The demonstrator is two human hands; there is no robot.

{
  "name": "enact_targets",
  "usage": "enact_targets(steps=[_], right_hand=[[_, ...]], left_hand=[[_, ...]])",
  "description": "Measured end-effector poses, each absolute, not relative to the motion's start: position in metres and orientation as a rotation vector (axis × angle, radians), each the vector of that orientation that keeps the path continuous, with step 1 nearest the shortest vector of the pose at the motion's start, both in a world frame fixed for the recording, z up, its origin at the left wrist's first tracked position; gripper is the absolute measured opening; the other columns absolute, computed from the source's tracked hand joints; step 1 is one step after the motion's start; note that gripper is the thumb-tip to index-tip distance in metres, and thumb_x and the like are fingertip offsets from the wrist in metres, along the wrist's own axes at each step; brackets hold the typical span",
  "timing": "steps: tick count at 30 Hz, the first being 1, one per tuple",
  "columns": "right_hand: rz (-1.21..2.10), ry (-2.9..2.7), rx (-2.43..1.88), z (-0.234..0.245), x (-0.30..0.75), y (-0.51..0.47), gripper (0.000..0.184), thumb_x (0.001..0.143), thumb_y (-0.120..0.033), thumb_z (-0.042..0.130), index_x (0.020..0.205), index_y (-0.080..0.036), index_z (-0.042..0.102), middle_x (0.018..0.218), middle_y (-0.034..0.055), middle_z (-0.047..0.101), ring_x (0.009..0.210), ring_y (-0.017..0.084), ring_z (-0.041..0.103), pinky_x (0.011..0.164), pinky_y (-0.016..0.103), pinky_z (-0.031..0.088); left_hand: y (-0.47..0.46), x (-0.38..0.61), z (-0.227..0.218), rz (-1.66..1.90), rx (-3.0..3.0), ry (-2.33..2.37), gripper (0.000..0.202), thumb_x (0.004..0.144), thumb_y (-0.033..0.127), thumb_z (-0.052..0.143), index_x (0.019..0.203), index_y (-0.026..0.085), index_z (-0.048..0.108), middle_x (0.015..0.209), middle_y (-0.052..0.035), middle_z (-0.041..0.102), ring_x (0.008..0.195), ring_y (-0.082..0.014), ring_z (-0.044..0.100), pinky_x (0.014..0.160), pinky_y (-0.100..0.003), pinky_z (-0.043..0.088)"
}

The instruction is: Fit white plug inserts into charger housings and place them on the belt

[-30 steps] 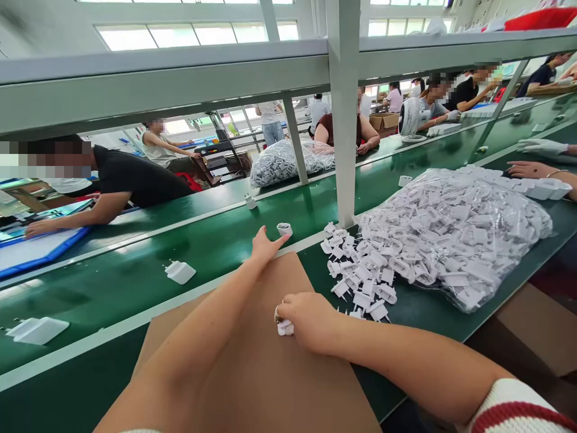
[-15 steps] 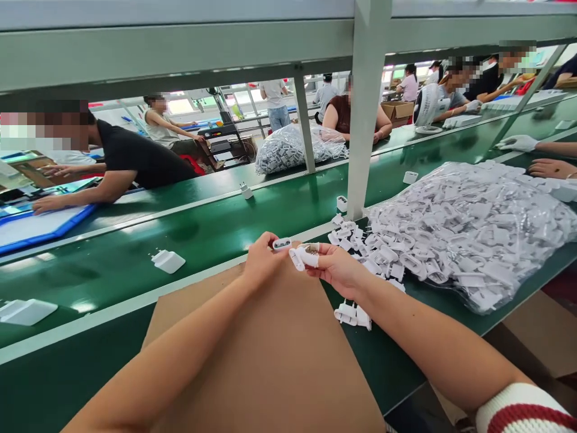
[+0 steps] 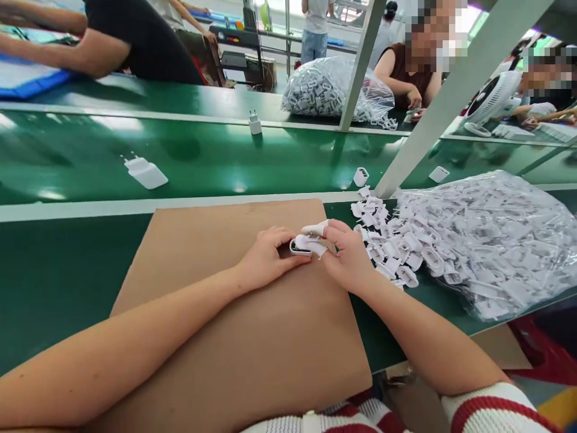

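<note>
My left hand [image 3: 269,257] is closed around a white charger housing [image 3: 300,250], its open end showing a bit of green inside. Between the fingers of my right hand [image 3: 346,252], which wear white finger covers, is a white plug cap [image 3: 312,242]. The cap touches or overlaps the mouth of the housing; how far it sits in is hard to see. Both hands are over a brown cardboard sheet [image 3: 243,337]. Just right of my right hand lies a loose heap of white plug caps [image 3: 392,246], spilling from a clear plastic bag [image 3: 505,246].
Behind the cardboard runs a green conveyor belt [image 3: 198,162] carrying a white charger [image 3: 146,172], a smaller charger [image 3: 255,123] and a housing [image 3: 361,176]. A slanted metal post [image 3: 433,120] rises beside the heap. Across the belt, co-workers sit near another filled bag [image 3: 315,90].
The view has turned down and right. My hands have come together, bringing the plug cap from beside the charger housing to its open end.
</note>
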State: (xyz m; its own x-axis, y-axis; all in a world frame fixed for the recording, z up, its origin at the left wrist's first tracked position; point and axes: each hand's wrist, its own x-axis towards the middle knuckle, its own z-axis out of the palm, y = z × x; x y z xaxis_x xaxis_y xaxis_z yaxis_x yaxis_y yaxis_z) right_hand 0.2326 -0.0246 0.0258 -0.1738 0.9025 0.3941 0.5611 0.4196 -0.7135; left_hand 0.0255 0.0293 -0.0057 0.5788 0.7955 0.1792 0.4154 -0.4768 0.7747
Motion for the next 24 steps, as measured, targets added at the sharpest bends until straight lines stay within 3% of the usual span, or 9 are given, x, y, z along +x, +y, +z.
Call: enact_targets(steps=[3,8,16,24], right_hand=[[0.259,-2.047,-1.224,0.023,0.23,-0.025,0.024,0.078,-0.002,0.051,0.088,-0.021,0.062,0.089,0.0052,0.058,0.087,0.022,0.056,0.073,0.033,0.045],[0.118,-2.161,-1.231,0.03,0.227,-0.028,0.026,0.074,0.002,0.048,0.077,-0.024,0.047,0.084,0.0031,0.052,0.082,0.02,0.05,0.069,0.031,0.04],[0.114,-2.226,-1.307,0.035,0.225,-0.033,0.022,0.086,-0.002,0.051,0.079,-0.023,0.051,0.084,0.0035,0.055,0.081,0.02,0.051,0.069,0.032,0.04],[0.045,-2.204,-1.422,0.04,0.22,-0.028,0.022,0.075,-0.003,0.053,0.069,-0.023,0.046,0.073,0.0,0.047,0.066,0.017,0.044,0.06,0.031,0.031]], left_hand=[[0.029,0.028,-0.006,0.719,2.127,0.901,0.035,0.088,0.057,0.075,0.086,0.023,0.072,0.086,-0.0018,0.071,0.085,-0.0225,0.06,0.087,-0.038,0.042],[0.028,0.032,-0.005,0.733,2.11,0.923,0.038,0.085,0.059,0.076,0.08,0.022,0.068,0.08,-0.0017,0.069,0.085,-0.0232,0.06,0.085,-0.037,0.042],[0.028,0.032,-0.008,0.747,2.06,0.948,0.037,0.08,0.058,0.077,0.081,0.023,0.07,0.085,-0.0022,0.072,0.091,-0.0257,0.063,0.091,-0.04,0.043],[0.028,0.032,-0.006,0.766,2.06,0.925,0.037,0.081,0.057,0.078,0.077,0.022,0.067,0.081,-0.0021,0.069,0.089,-0.0253,0.063,0.086,-0.037,0.044]])
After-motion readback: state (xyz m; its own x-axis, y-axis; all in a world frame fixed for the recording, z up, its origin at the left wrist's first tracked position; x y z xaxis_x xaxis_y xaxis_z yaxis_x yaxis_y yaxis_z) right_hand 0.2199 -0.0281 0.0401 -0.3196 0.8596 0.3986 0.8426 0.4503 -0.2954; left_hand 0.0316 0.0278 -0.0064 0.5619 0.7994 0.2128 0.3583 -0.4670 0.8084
